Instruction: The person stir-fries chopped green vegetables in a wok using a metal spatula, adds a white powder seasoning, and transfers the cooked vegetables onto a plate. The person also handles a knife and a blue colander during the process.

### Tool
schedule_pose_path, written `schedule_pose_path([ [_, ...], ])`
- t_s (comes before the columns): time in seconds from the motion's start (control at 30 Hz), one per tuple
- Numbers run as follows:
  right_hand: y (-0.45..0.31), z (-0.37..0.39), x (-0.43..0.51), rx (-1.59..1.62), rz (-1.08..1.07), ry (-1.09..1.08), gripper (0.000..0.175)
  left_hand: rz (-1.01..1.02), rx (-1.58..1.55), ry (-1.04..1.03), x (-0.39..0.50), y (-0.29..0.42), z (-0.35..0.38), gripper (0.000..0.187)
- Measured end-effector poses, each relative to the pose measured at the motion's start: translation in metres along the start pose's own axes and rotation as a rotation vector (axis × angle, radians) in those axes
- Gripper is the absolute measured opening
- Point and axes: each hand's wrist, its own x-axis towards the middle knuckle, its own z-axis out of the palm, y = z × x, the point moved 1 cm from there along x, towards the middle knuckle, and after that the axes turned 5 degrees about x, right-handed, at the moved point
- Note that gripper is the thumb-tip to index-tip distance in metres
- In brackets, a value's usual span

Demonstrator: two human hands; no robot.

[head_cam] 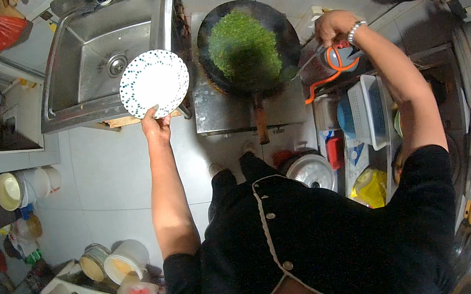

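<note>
A white plate with green specks round its rim [154, 84] is in my left hand [156, 125], which grips its near edge beside the sink. Chopped green food [243, 45] lies spread in a dark wok [286, 31] with a wooden handle, on a metal stove top [223, 116]; a darker patch shows at its middle. My right hand [333, 27], with a metal bracelet at the wrist, is closed on the handle of a metal cooking utensil [308, 59]. The utensil's lower end rests at the wok's right edge.
Left of the stove stands a stainless steel sink [81, 65]. An orange hose [323, 82] runs below my right hand. Right of the stove are a white plastic basket [368, 110] and shelves. A metal lid [312, 171] lies low near my legs. Plastic buckets [128, 260] stand at lower left.
</note>
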Motion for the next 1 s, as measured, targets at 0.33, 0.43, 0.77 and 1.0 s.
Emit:
schedule_pose_path([
  [0.33,0.018,0.025,0.041,0.470,-0.426,0.020,0.009,0.063,0.012,0.083,-0.014,-0.012,0.010,0.037],
  [0.43,0.052,0.019,0.032,0.307,-0.287,-0.070,0.021,0.047,-0.003,0.113,-0.020,-0.016,0.016,0.036],
  [0.77,-0.003,0.122,0.136,0.931,-0.794,-0.125,0.030,0.093,-0.036,0.380,-0.050,-0.035,0.022,0.052],
  [1.0,0.045,0.109,0.100,0.580,-0.890,0.043,0.030,-0.086,0.058,0.310,-0.086,-0.104,-0.027,0.063],
])
